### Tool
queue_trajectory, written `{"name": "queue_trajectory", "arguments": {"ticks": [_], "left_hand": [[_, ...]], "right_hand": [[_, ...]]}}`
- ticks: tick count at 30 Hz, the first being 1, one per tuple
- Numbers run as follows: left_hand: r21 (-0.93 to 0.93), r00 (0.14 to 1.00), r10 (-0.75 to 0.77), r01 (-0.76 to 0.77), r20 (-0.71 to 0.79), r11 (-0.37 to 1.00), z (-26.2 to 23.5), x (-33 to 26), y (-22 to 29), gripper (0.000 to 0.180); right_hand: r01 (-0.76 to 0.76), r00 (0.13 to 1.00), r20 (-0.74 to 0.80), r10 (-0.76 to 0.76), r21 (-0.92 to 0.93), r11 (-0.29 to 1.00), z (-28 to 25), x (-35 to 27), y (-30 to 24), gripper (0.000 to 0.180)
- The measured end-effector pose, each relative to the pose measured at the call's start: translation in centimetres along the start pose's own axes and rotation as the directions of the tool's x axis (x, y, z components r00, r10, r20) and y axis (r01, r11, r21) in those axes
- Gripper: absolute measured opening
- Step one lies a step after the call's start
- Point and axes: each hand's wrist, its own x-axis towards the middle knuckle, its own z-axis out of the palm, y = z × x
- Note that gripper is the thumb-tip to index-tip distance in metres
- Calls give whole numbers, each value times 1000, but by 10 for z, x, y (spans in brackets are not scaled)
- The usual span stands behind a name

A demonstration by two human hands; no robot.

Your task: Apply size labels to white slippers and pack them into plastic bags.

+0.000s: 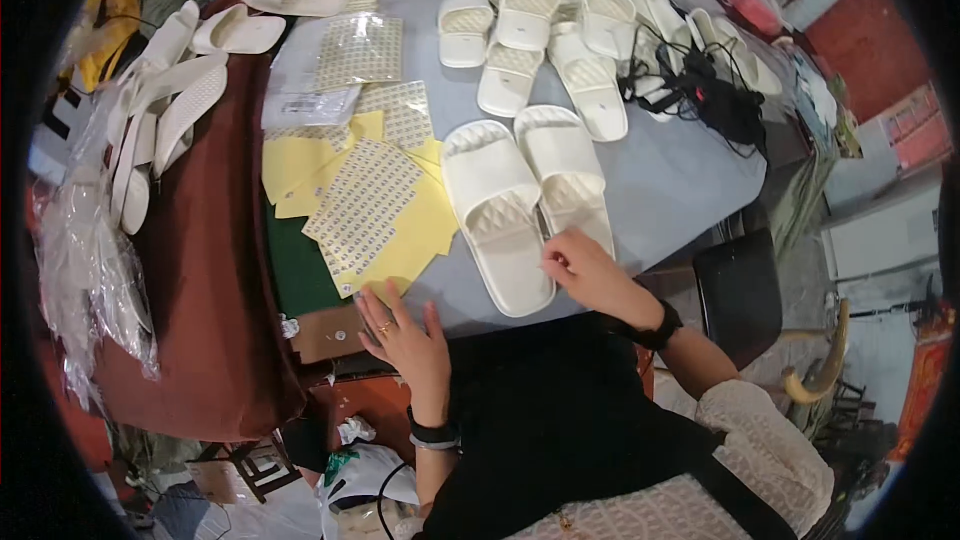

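Note:
Two white slide slippers lie side by side in front of me, toes pointing away: a left slipper (495,210) and a right slipper (566,175). Over the heel of the right one, my right hand (592,285) is closed, thumb and fingers drawn together; anything small between them is hidden. My left hand (405,345) is open with its fingers spread at the table's front edge. Its fingertips reach the bottom end of a sheet of small printed stickers (370,205). Beneath that sheet are plain yellow backing sheets (420,240).
Several more white slippers (528,15) are spread across the back of the grey table (670,200). Black cords and a pouch (715,105) lie at the right. On the left, a brown couch (215,240) carries slippers (190,105) and clear plastic bags (95,270). A dark chair (738,285) stands right.

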Motion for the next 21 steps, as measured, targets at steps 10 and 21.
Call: {"name": "queue_trajectory", "arguments": {"ticks": [10,21], "left_hand": [[39,999,14,-13,-30,999,-1,-15,0,61],[-311,960,106,-188,-261,932,-24,-18,12,24]], "right_hand": [[-212,974,-62,217,79,974,27,6,-8,7],[-244,951,45,305,713,657,-23,-29,22,14]]}}
